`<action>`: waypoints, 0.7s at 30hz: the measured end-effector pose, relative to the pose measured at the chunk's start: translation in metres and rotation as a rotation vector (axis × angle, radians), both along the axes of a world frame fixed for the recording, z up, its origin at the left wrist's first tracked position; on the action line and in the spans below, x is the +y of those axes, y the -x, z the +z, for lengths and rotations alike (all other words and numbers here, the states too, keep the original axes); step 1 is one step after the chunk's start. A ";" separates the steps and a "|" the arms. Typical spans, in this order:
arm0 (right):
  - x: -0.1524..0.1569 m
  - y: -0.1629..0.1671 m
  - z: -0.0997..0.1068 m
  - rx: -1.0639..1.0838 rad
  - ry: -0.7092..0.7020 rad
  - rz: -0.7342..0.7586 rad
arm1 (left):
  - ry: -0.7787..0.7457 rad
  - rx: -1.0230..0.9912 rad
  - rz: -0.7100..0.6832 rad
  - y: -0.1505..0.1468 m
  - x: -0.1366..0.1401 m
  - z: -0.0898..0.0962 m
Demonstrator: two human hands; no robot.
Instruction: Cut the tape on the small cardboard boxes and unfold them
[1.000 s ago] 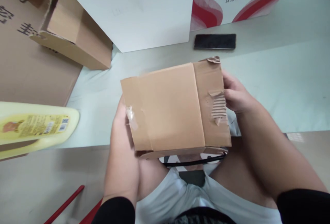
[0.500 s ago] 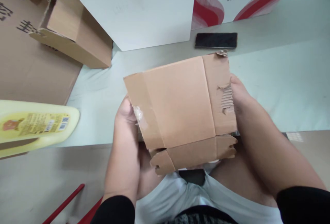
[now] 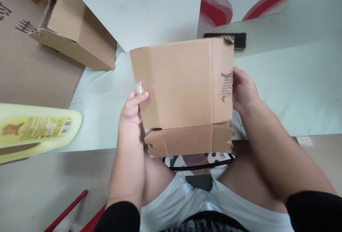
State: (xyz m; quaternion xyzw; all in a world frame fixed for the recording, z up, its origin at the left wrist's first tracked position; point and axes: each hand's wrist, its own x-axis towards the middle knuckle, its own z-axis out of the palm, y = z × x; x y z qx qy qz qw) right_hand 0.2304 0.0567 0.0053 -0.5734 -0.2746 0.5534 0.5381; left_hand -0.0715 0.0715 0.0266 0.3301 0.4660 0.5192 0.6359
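Observation:
A brown cardboard box (image 3: 184,86), with creased side panels and a notched flap along its near edge, is held up in front of me. My left hand (image 3: 132,105) grips its left edge, thumb lying on the face next to a whitish patch of tape (image 3: 139,87). At the right edge my right hand (image 3: 244,89) is closed on the cardboard, its fingertips partly hidden behind it. Torn, ribbed cardboard shows on the right panel. The top right corner is frayed and overlaps a black phone (image 3: 240,41) in my view.
Behind stand a white carton (image 3: 139,9) and a red-and-white printed carton (image 3: 248,0). An opened cardboard box (image 3: 82,29) and a large lettered carton (image 3: 34,68) are at the left, near a yellow bottle (image 3: 40,128). The table's (image 3: 288,93) front edge runs above my lap.
Both hands have raised the cardboard box away from me and levelled it, so it now covers part of the phone. My left thumb has come onto its front face.

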 end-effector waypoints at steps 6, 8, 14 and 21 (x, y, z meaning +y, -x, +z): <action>-0.005 -0.012 0.002 0.073 -0.011 0.149 | -0.050 -0.047 0.330 0.005 0.020 -0.003; -0.007 -0.009 0.003 0.169 -0.043 0.194 | -0.059 -0.039 0.427 0.006 0.024 -0.007; -0.012 0.016 0.003 0.261 -0.060 0.289 | -0.088 -0.030 0.501 0.001 0.028 -0.017; -0.017 0.034 -0.002 0.239 -0.009 0.362 | -0.168 0.018 0.548 -0.003 0.021 -0.019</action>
